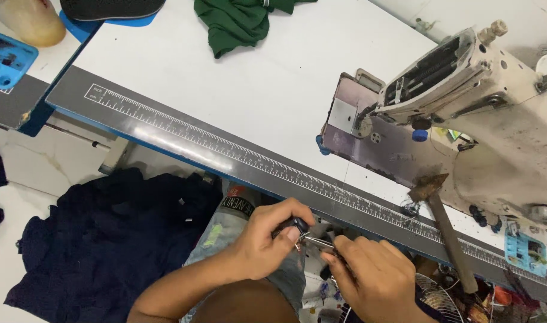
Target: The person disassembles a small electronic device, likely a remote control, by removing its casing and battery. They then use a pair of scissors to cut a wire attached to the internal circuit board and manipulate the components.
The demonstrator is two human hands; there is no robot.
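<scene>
Looking down, we see the white sewing table [225, 84] with its grey ruler strip [237, 157] running along the near edge; the cream industrial sewing machine [494, 131] stands at the right, a hammer [444, 227] leaning by it; a heap of navy fabric [106, 239] lies on the floor, a green garment [237, 24] at the far edge; below the table edge our left hand [264, 239] pinches a small dark-handled tool [291, 226]; our right hand [375, 275] is clenched on a thin metal piece [318, 241]; that piece lies between the hands, its long axis running left to right, both hands touching it.
</scene>
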